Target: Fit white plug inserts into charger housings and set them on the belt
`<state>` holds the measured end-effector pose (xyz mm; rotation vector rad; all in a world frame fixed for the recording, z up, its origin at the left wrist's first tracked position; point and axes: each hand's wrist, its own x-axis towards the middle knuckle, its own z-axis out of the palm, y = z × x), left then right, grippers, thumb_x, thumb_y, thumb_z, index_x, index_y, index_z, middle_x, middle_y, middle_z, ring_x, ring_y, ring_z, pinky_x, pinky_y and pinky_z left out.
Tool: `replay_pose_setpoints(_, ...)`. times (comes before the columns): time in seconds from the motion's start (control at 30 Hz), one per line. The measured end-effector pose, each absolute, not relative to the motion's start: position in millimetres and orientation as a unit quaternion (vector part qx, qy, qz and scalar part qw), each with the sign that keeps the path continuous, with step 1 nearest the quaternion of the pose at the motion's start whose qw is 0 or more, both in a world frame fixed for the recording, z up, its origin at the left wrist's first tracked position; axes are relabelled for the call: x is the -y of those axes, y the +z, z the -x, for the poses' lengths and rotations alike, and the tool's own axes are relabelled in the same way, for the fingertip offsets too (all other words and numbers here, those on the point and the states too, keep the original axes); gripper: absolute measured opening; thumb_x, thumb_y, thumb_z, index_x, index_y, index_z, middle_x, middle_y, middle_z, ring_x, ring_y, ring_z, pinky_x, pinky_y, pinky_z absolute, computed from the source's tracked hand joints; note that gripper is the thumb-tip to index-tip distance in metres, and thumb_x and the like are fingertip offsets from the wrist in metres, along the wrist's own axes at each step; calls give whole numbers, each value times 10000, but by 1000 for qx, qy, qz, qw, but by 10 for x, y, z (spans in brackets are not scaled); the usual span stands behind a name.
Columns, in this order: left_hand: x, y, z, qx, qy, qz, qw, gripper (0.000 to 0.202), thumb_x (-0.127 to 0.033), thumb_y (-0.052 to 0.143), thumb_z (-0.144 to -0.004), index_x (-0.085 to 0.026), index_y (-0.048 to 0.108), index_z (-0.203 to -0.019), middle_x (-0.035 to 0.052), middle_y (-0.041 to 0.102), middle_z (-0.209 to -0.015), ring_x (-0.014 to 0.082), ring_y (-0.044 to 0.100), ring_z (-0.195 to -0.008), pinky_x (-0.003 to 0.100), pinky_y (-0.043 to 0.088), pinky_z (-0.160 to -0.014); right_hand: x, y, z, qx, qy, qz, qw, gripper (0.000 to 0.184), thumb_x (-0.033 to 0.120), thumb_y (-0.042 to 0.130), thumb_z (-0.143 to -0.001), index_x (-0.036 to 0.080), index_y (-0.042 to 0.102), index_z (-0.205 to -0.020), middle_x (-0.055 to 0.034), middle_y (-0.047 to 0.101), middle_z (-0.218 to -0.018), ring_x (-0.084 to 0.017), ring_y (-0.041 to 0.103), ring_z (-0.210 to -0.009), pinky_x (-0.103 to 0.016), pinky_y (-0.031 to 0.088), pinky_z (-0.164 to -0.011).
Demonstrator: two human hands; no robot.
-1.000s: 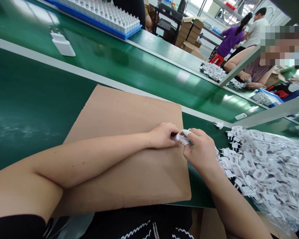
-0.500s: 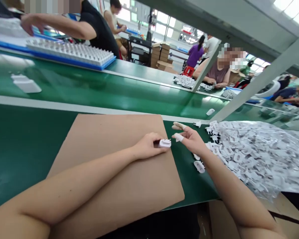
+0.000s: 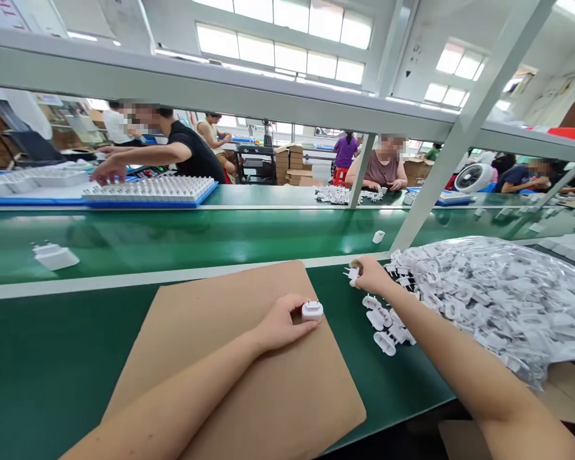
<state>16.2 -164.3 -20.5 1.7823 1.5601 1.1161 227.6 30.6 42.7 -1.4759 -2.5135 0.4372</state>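
Observation:
My left hand (image 3: 287,321) rests on a brown cardboard sheet (image 3: 211,332), its thumb and fingers closed around a white plug charger (image 3: 312,311) with the pins pointing up. To the right, beyond the cardboard's edge, my right hand (image 3: 370,275) pinches a white plug piece (image 3: 352,273) with two pins facing left. Close below that hand, several loose white oval plug covers (image 3: 384,343) lie on the green bench. A large clear plastic bag (image 3: 503,300) full of similar white plug pieces lies beside my right forearm.
A green conveyor belt (image 3: 211,233) crosses ahead, carrying a white charger (image 3: 56,255) at left and another white piece (image 3: 378,237) at right. Slanted metal posts (image 3: 441,185) rise by the bag. Across the belt, co-workers sit near a blue tray (image 3: 148,191) of white parts.
My right hand has gone from open fingers to pinching a white plug piece near the bag. My left hand still holds the charger. The view has tilted up.

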Motion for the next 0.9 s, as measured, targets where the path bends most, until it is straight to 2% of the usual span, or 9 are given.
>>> replay_pose_setpoints(0.07,1633,-211,-158,-573,417,-653,267,303,-377,743,-834,-224,733,-1095,75,744,-1100,266,674,-1047,406,531,-952,-13,423,-2244,866,187,447,120,606,40,733,-642,198,698,-1226,-76,614,-1195,-192,662,-974,-268,533,-861)
replay_pose_setpoints(0.2,1632,-248,-177,-574,429,-635,288,306,-388,751,-820,-200,737,-1061,79,741,-1074,255,680,-1009,386,533,-927,536,300,-2272,878,311,285,226,454,19,618,-693,227,716,-1084,-52,590,-1104,-191,630,-993,-288,532,-817)
replay_pose_setpoints(0.3,1598,-311,-197,-586,452,-595,313,345,-397,756,-808,-178,730,-1073,88,743,-1086,255,687,-1017,378,538,-926,722,137,-2323,863,332,263,274,419,20,572,-726,233,672,-1072,-44,609,-1092,-192,604,-982,-298,497,-779)
replay_pose_setpoints(0.37,1495,-352,-172,-589,471,-564,337,365,-409,751,-808,-169,721,-1082,84,756,-1068,251,699,-999,368,549,-909,753,25,-2334,840,357,290,288,367,69,639,-730,231,636,-1060,-25,619,-1043,-187,597,-915,-304,476,-750)
replay_pose_setpoints(0.47,1166,-350,-15,-598,484,-546,331,368,-415,761,-777,-162,721,-1040,72,774,-1012,248,713,-949,350,561,-871,771,-103,-2294,796,426,319,288,369,145,768,-674,233,565,-969,29,605,-910,-163,573,-787,-296,450,-705)
replay_pose_setpoints(0.53,864,-285,169,-639,467,-547,274,350,-396,758,-757,-170,725,-1022,59,778,-1009,245,715,-951,336,558,-877,800,-154,-2242,779,474,312,267,395,145,806,-636,236,552,-924,51,589,-860,-145,552,-732,-283,434,-672)
replay_pose_setpoints(0.7,196,-62,683,-802,355,-469,99,310,-364,739,-769,-230,735,-1049,30,778,-1056,270,708,-1020,352,522,-939,847,-246,-2136,750,549,289,229,473,109,877,-530,237,674,-937,46,587,-867,-129,549,-690,-287,471,-662)
replay_pose_setpoints(0.83,-56,-51,973,-847,331,-409,84,305,-342,735,-764,-220,725,-1043,80,761,-1133,337,676,-1127,412,496,-973,830,-276,-2142,663,655,292,215,477,181,873,-577,242,613,-972,41,648,-859,-159,615,-731,-303,514,-681)
replay_pose_setpoints(0.9,-115,-78,1072,-861,315,-387,91,348,-351,756,-735,-216,717,-1053,88,753,-1148,341,669,-1141,416,492,-987,842,-248,-2169,674,646,290,208,407,177,843,-619,243,590,-930,43,639,-861,-150,606,-718,-289,500,-667)
